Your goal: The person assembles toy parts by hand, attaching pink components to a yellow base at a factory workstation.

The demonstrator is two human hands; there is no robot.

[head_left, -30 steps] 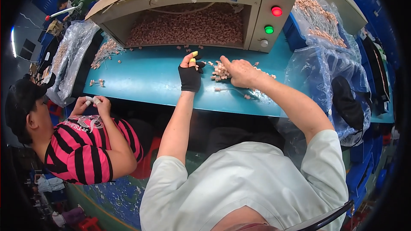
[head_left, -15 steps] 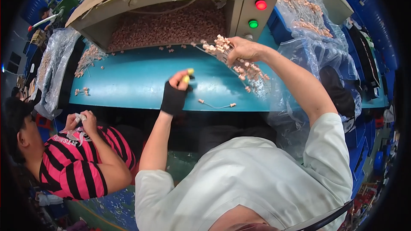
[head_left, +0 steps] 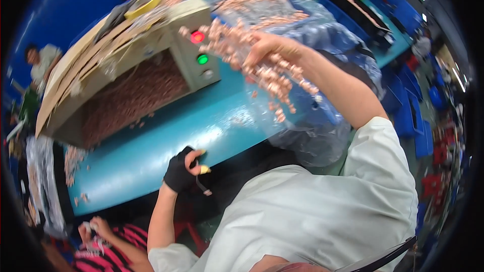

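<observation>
- The hands: the right hand is raised, grasping a bundle of wires with pinkish end pieces sticking out on both sides; the left hand, in a black fingerless glove with yellow-capped fingertips, grasps a short wire dangling below it, the two capped tips apart.
- Teal desk: beyond the left hand, running left and right of it.
- Beige machine: left of the right hand, pinkish pieces heaped inside its opening.
- Co-worker in striped pink and black: left of the left hand and nearer.
- Blue tray: beyond the right hand, plastic-lined, holding more wires.
- Yellow tape roll: on the machine, left of the right hand.
- Red light and green light: on the machine, just left of the bundle.
</observation>
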